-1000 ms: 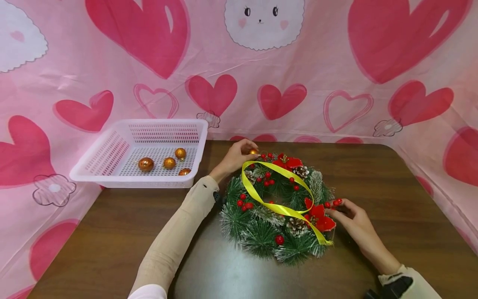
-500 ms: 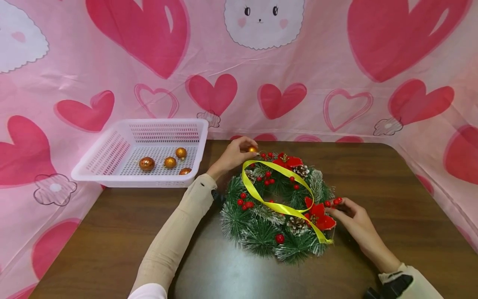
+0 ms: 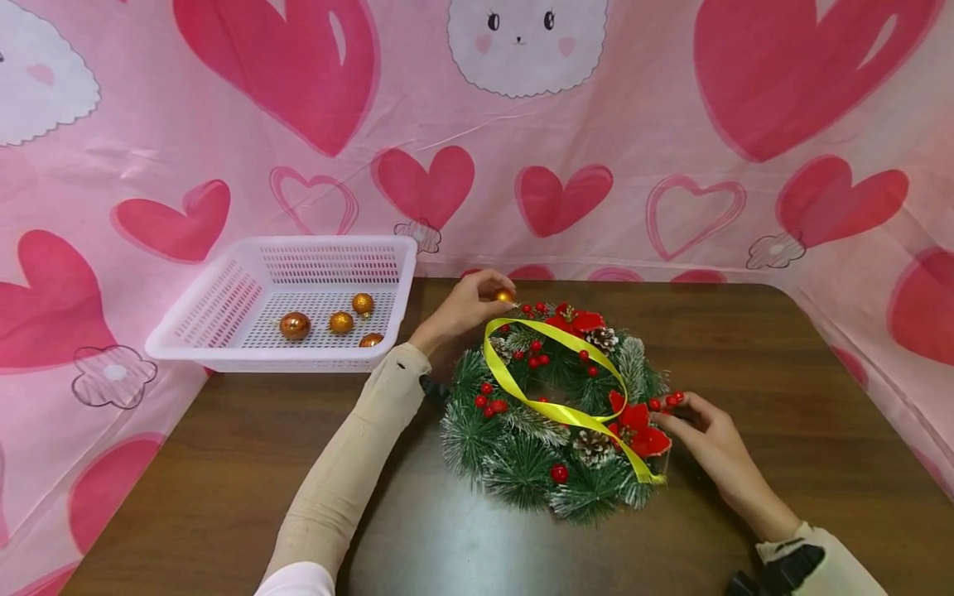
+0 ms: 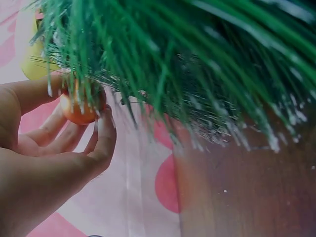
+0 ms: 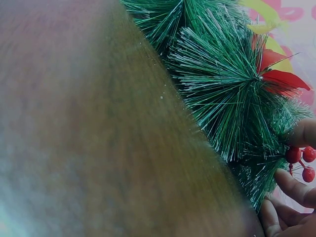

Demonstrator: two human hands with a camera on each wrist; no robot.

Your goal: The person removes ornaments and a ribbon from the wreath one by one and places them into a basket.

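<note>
A green Christmas wreath [image 3: 514, 472] with frosted needles, pinecones, red berries and red poinsettia flowers lies on the table. A yellow ribbon [image 3: 510, 389] is draped in a loop over it. At the wreath's far left edge my left hand [image 3: 460, 316] pinches a small gold bauble [image 3: 504, 296] between thumb and fingers. The left wrist view shows that bauble [image 4: 81, 109] partly behind the needles. On the right side, my right hand [image 3: 717, 451] holds the wreath's edge, its thumb and fingers around a sprig of red berries [image 5: 293, 155].
To the left stands a white perforated plastic basket [image 3: 279, 364] holding several gold and copper baubles [image 3: 340, 322]. The brown wooden table [image 3: 246, 480] ends at a pink curtain [image 3: 492, 124] printed with hearts.
Both hands keep their hold, with almost no movement. The left hand and bauble have shifted very slightly upward in view; the whole scene has drifted a little with the head camera.
</note>
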